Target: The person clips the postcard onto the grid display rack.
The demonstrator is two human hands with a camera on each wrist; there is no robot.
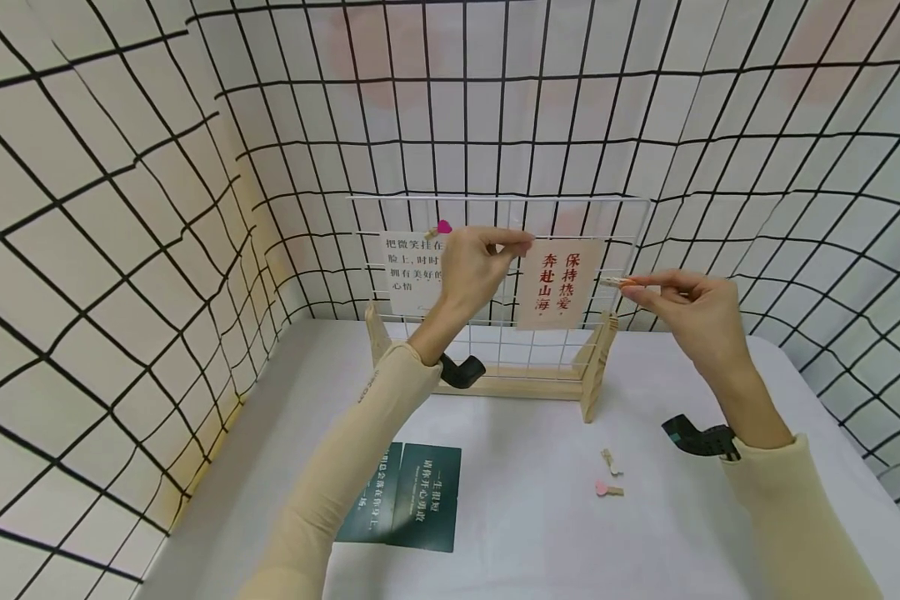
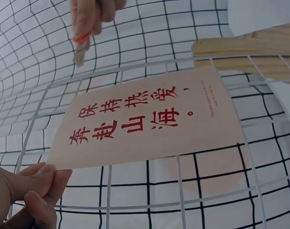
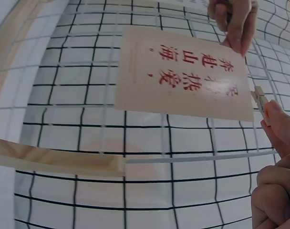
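My left hand point(image 1: 474, 265) pinches a cream card point(image 1: 558, 310) with red characters by its upper left corner. The card is held up in front of a white wire grid rack point(image 1: 510, 198). Between thumb and forefinger, my right hand point(image 1: 701, 312) pinches a small wooden clothespin point(image 3: 260, 101) with a bit of orange on it. In the right wrist view, the clothespin's tip is close by the card's top edge. Left of the cream card, a white card point(image 1: 408, 292) with black characters hangs on the rack under a clothespin with a magenta heart point(image 1: 444, 226).
Wooden feet point(image 1: 594, 371) support the rack on a white table point(image 1: 525, 483). Two dark green cards point(image 1: 427, 500) lie at the front left, one partly behind my left sleeve. A pink-heart clothespin point(image 1: 609, 489) and another clothespin point(image 1: 611, 462) lie at the right. Black wire mesh point(image 1: 495, 108) surrounds the table.
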